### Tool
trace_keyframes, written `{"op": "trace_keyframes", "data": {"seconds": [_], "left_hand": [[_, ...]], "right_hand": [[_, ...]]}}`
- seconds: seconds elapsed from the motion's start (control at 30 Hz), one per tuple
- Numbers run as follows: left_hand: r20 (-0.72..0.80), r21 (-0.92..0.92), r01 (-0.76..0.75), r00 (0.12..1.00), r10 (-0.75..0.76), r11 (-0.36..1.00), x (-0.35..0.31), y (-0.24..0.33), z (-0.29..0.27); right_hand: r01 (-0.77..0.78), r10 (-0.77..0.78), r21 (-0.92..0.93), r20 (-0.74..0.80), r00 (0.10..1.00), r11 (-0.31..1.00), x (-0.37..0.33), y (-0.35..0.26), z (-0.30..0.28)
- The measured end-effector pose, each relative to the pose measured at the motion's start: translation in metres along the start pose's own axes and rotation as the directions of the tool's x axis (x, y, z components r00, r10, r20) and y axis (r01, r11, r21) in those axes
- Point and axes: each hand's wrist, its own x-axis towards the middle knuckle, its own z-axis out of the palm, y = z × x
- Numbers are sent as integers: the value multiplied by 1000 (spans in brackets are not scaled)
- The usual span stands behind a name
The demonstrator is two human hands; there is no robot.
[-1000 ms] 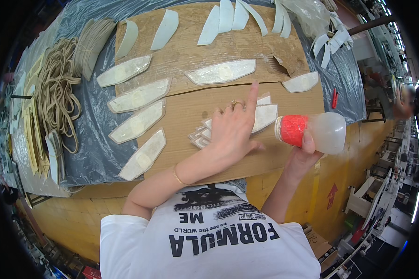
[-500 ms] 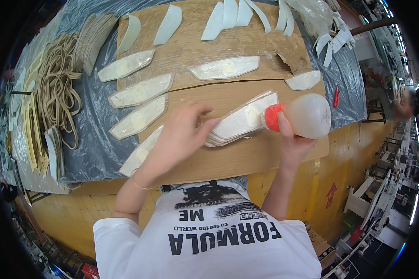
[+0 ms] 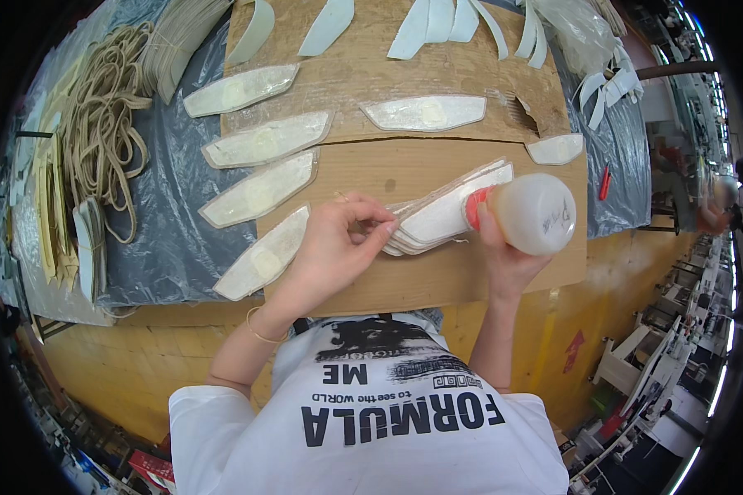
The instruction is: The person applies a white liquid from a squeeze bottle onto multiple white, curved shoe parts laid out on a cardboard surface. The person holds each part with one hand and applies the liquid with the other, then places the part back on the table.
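A stack of pale, long curved panels with clear margins lies on the cardboard in front of me. At its left end my left hand is closed, thumb and fingertips pinching the tip of an upper panel. My right hand is wrapped round a cloudy squeeze bottle with a red cap. Tilted on its side, the bottle has its cap end over the right part of the stack. The nozzle is hidden. Left of my left hand rests a single panel with a cream patch.
More single panels are spread over the cardboard and dark plastic sheet. White curved strips line the far edge. Beige cord is heaped at left. A red pen-like object lies at right.
My left hand has moved right to the stack's end and closed on a panel tip. The bottle's cap end has shifted slightly relative to the stack. The whole view has shifted a little.
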Motion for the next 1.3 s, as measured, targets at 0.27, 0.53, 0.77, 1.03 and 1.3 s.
{"op": "trace_keyframes", "data": {"seconds": [0.27, 0.53, 0.77, 1.03, 1.3], "left_hand": [[-15, 52, -48, 999, 49, 997, 1, -7, 2], [27, 53, -81, 996, 80, 995, 0, -7, 0], [80, 14, -22, 997, 21, 1000, 0, -8, -1], [69, -32, -79, 994, 81, 996, 3, -18, 1], [128, 61, -66, 990, 58, 996, 3, -10, -4]], "right_hand": [[448, -438, -31, 157, 885, 894, -45, 11, 5], [-196, 196, 31, -5, 981, 980, -14, -2, -3], [49, -55, 45, 156, 986, 998, -19, -9, -12], [325, -318, 51, 394, 862, 944, -25, -5, 19], [251, -211, -114, 281, 936, 961, 2, 17, 4]]}}
